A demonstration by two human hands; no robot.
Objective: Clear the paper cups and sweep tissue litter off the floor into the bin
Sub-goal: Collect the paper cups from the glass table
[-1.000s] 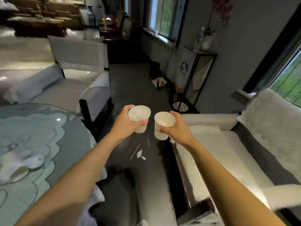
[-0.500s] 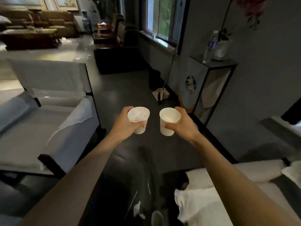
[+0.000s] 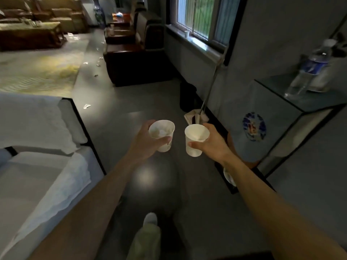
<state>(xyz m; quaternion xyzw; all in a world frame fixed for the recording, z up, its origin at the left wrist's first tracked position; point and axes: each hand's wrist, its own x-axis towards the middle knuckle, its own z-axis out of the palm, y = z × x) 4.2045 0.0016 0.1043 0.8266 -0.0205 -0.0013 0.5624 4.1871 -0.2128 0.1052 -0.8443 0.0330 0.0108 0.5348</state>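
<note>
left grip: left hand [image 3: 144, 145] curled round the left paper cup [image 3: 163, 136], thumb across the near wall, fingers behind it.
left paper cup: upright, held out over the floor [image 3: 131, 102]; inside, a pale wad that looks like tissue and a brownish smear on the wall.
right grip: right hand [image 3: 213, 145] wrapped round the right paper cup [image 3: 195, 141], thumb on the near side.
right paper cup: upright, just beside the left one, not touching; inside shows bare white.
tissue litter: scraps [image 3: 86, 106] on the floor ahead, more trailing off beside the dark armchair [image 3: 135, 66].
dark bin [image 3: 187, 97]: against the wall under the window; contents cannot be seen.
dustpan [image 3: 195, 117]: by the bin, long handle leaning on the wall.
water bottle [image 3: 308, 70]: standing on the glass tabletop [image 3: 281, 85], clear inside, level hard to read.
sill cup [image 3: 186, 34]: small, on the windowsill, contents too small to tell.
</note>
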